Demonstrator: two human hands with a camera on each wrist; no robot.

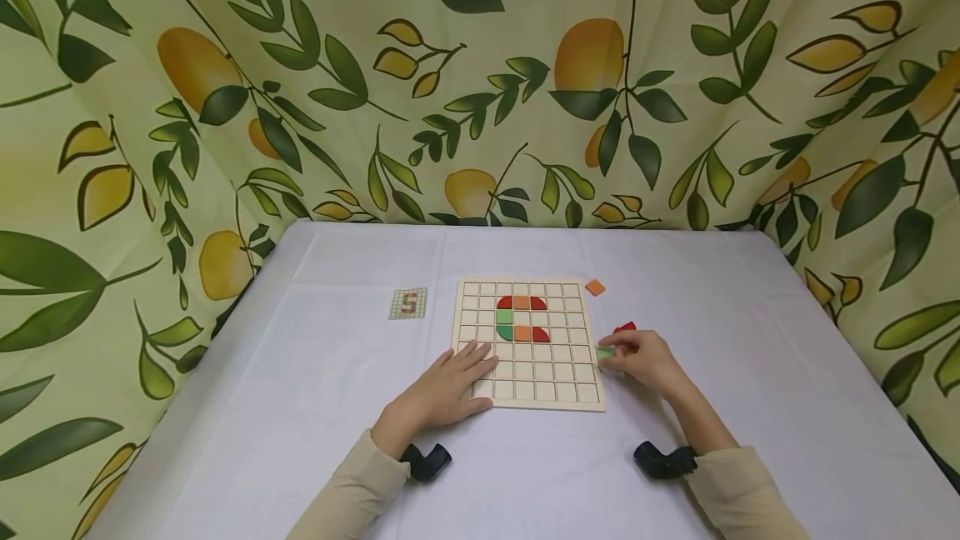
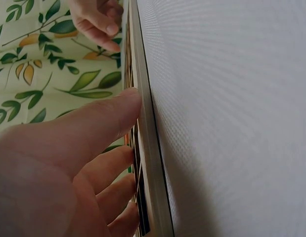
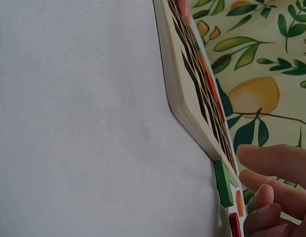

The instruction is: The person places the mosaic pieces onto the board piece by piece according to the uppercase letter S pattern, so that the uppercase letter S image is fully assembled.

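A pale wooden grid board (image 1: 528, 390) lies on the table. On it, red rounded-corner tiles (image 1: 541, 334), orange square tiles (image 1: 522, 302), a light green square tile (image 1: 504, 317) and a darker green rounded tile (image 1: 505, 332) form a C-like shape. My left hand (image 1: 450, 386) rests on the board's near left part, fingers spread, thumb at the front edge. Beside the board's right edge, my right hand (image 1: 639, 357) hovers with thumb and finger apart over a loose green tile (image 3: 223, 182). That tile lies against the board's side; the right wrist view shows the fingertips apart from it.
Left of the board lies a small card (image 1: 408, 303) printed with a grid and an S-like pattern. A loose orange tile (image 1: 595, 287) is by the far right corner. Red pieces (image 1: 626, 327) lie partly behind my right hand. A leaf-patterned curtain (image 1: 480, 107) surrounds the white-covered table (image 1: 337, 273).
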